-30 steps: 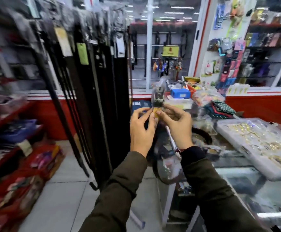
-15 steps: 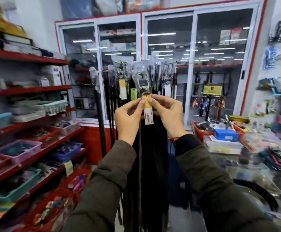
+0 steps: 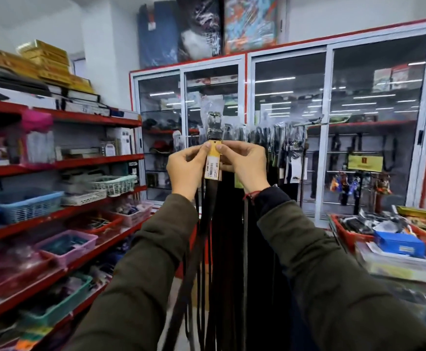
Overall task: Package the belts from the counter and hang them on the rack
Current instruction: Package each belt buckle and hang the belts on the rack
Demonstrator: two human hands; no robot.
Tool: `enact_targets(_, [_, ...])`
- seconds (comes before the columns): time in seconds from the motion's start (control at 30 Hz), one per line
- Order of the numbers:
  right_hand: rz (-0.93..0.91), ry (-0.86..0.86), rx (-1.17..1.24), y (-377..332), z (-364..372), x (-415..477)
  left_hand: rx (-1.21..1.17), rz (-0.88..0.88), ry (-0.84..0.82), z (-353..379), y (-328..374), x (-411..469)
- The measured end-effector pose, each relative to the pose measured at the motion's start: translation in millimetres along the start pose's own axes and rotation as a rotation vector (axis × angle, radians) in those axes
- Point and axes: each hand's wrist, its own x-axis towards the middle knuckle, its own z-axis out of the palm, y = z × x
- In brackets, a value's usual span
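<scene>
Hands: left hand [image 3: 185, 171] and right hand [image 3: 245, 165] both pinch the belt [image 3: 213, 148] tight by its tag [image 3: 213, 165].
Why: held up high to hook onto the rack [image 3: 308, 122].

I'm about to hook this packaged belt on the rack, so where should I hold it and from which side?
Probably just below the buckle, where the left hand and right hand already pinch the belt at its yellow tag. Come from both sides: the strap hangs straight down, and the clear bag top stays free above for the rack.
</scene>
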Motion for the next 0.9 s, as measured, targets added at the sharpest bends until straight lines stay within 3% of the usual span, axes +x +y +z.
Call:
enact_targets(0.13, [0.027,0.014,0.002,7.9,6.7,4.3,-0.059,-0.08,0.019,-2.9,-4.6,7.5])
enact_targets(0.27, [-0.006,0.042,-0.002,8.4,10.3,8.7,-0.067,-0.035,0.06,-0.5,-3.5,10.3])
enact_targets(0.6, [0.024,0.089,-0.025,31.2,0.1,13.3,-0.087,-0.167,-0.02,10.0,-20.6,7.8])
enact_targets(0.9, [-0.24,0.202,-0.553,64.9,-32.3,3.2,0.249,0.25,-0.078,40.5,-57.8,-37.7])
